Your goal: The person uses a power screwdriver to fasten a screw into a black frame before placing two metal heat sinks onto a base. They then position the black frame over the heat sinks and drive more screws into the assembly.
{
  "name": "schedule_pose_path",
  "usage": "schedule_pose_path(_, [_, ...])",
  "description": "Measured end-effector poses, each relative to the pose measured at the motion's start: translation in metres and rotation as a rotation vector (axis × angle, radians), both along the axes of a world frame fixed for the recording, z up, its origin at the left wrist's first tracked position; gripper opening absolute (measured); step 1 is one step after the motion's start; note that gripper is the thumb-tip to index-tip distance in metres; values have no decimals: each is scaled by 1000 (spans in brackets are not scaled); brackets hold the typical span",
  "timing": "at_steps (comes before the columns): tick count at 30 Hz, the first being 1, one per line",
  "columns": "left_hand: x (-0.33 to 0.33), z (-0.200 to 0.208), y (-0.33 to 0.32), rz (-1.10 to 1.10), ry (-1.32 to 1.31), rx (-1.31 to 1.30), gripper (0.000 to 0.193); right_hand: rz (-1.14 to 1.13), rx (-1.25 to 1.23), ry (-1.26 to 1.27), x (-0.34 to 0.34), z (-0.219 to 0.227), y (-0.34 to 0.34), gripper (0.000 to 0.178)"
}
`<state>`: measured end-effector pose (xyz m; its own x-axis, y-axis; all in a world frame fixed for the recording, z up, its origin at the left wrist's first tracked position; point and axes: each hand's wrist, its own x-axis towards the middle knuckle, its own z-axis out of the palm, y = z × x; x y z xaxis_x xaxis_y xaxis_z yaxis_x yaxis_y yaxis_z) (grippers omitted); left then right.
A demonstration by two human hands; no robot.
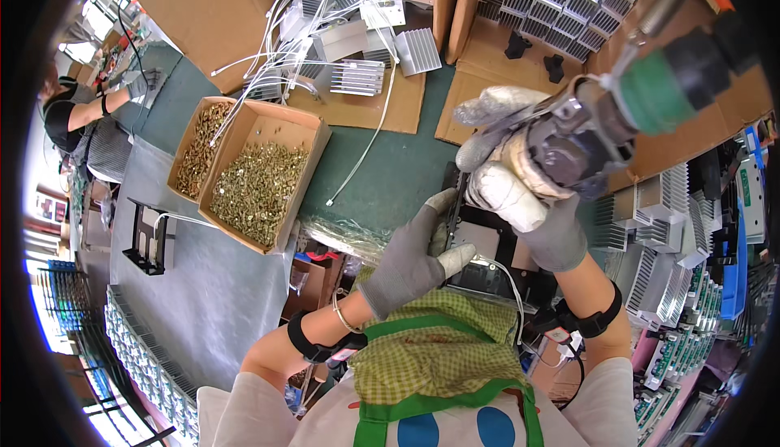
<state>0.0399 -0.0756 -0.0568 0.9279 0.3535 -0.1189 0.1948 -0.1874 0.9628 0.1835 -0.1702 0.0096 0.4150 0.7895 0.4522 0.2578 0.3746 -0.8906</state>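
Observation:
Both of my hands wear grey gloves with whitish, worn fingertips. My left hand [414, 256] is closed on the left edge of a black housing [508, 252], thumb over its near side. A silver plate [475, 240] sits inside the housing, and a white cable [513, 284] runs out of it. Above the housing, my right hand [556, 232] is wrapped round a hanging power screwdriver [585, 134] with a green band and a dark upper body. Pale wrapping covers part of the tool or fingers there. The screwdriver's tip is hidden behind the hand.
Left of the housing stands a cardboard box [313, 171] of small brass-coloured screws. Finned heat sinks with white cables [357, 77] lie beyond it; more heat sinks [561, 0] fill a carton at far right. Another black housing [148, 240] lies left. A co-worker [85, 114] is at far left.

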Motion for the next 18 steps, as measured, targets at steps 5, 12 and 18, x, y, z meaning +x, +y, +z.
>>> schedule_pose_path(5, [1, -6, -1, -8, -33, -231, 77, -137, 2, 183, -2, 16, -10, 53])
schedule_pose_path(12, [2, -12, -2, 7, -64, -202, 77, -159, 29, 179, -2, 5, -4, 62])
schedule_pose_path(18, [0, -11, -3, 31, -65, -122, 75, -175, -48, -76, -1, -11, 1, 59])
